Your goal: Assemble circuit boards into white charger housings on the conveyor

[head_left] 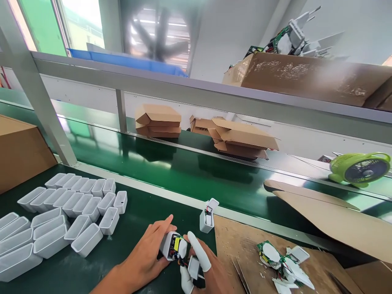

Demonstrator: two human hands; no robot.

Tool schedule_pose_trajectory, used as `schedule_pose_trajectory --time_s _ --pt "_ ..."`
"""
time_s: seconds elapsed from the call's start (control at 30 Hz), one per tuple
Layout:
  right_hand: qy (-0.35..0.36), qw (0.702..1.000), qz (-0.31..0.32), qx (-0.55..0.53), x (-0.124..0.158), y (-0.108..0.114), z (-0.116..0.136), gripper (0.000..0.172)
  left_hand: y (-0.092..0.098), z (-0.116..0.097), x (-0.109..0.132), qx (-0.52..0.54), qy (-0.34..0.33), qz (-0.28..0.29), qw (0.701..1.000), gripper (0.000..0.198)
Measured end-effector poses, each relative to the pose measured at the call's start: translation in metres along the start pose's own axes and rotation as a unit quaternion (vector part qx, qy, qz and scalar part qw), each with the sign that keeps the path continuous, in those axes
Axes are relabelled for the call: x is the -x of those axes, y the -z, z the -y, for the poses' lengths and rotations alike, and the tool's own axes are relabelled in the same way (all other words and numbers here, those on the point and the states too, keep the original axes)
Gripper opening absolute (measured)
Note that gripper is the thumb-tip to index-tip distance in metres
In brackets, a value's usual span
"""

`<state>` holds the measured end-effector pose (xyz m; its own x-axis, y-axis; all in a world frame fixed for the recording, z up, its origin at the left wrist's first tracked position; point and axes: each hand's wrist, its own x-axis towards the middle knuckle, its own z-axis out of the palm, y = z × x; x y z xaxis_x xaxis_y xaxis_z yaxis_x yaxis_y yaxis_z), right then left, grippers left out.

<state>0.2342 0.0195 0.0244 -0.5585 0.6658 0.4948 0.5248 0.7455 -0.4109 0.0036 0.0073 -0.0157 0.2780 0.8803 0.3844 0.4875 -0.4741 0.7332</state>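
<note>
My left hand (143,251) is closed around a white plastic housing (165,246) lying on its side, its open end turned to the right. A circuit board assembly (177,243) with a yellow part and wires shows in that opening. My right hand (212,267), with white covers on the thumb and a finger, pinches a small white cap piece (193,268) beside the opening. Dark wires run between the cap piece and the assembly. Just beyond my hands stands another white housing (207,221), upright, with wires and a tilted cap at its top.
Rows of white open housings (87,240) cover the left bench. On a brown board (225,232) at right are tweezers (241,275) and loose circuit boards (271,254). Behind runs a green conveyor (147,163) with flattened cartons (245,136) and a green fan (359,168). A metal shelf rail (196,87) crosses above.
</note>
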Motion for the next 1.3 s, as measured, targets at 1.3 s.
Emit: schedule_pose_trajectory --time_s 1.3 --pt "-0.031 0.993 0.060 -0.094 -0.005 0.005 -0.009 0.042 0.001 -0.015 -0.006 0.260 0.062 0.018 0.964 0.075"
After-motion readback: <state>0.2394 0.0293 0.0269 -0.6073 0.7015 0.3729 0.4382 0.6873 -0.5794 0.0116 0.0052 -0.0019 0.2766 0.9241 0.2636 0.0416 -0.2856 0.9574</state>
